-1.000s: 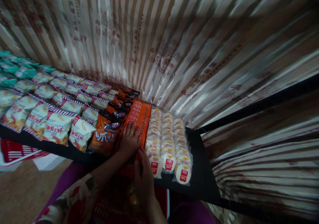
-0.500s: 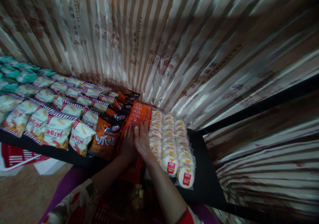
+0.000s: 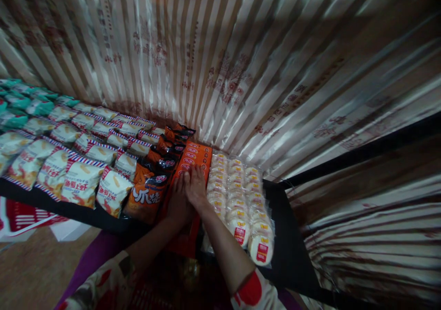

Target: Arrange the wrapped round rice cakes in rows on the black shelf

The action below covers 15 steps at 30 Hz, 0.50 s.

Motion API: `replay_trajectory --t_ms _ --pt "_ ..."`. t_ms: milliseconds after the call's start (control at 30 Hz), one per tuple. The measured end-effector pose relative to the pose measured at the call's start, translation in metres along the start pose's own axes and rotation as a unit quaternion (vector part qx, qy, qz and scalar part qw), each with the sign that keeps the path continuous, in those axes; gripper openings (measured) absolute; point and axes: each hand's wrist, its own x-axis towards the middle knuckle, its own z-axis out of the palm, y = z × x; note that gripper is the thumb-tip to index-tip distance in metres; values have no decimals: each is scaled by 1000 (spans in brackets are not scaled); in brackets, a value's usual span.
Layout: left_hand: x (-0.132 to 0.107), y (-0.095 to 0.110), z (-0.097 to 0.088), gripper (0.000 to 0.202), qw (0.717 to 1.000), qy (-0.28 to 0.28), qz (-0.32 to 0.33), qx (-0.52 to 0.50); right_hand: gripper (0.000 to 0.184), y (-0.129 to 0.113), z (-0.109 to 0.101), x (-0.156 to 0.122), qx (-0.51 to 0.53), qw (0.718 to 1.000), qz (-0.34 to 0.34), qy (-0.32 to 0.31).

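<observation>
Both hands rest side by side on an orange-red row of flat packs [image 3: 201, 153] printed with repeated oval labels; whether these are separate packs or one box, I cannot tell. My left hand [image 3: 179, 200] lies along its left part in shadow, fingers stretched out. My right hand [image 3: 195, 188] lies flat against it, its fingers pointing away from me. Just left of the left hand stand orange-and-black snack bags [image 3: 146, 195] in a column. To the right of my right hand are columns of overlapping, clear-wrapped round white cakes or crackers [image 3: 261, 249] with red labels.
White snack bags with striped edges [image 3: 81, 183] fill the black shelf's left side, with teal bags [image 3: 15, 117] beyond. A striped sheet curtain [image 3: 193, 62] hangs behind. A black bar [image 3: 365, 154] crosses at right. A red basket [image 3: 25, 216] stands below left.
The view has shifted slightly, so the cakes sit a little farther right and lower. Both hands stay on the orange packs, and the right sleeve shows more.
</observation>
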Motion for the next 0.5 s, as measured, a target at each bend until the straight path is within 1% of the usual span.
replay_trajectory --t_ms 167,333,500 --pt "0 -1 1 60 1000 2 2 -22 54 0 4 -1 2 1000 5 16" --pt "0 0 -2 59 999 -13 4 -38 54 1 5 -1 -8 1000 3 3" --pt "-1 0 0 57 999 6 6 -46 54 0 3 -2 -17 1000 5 -2"
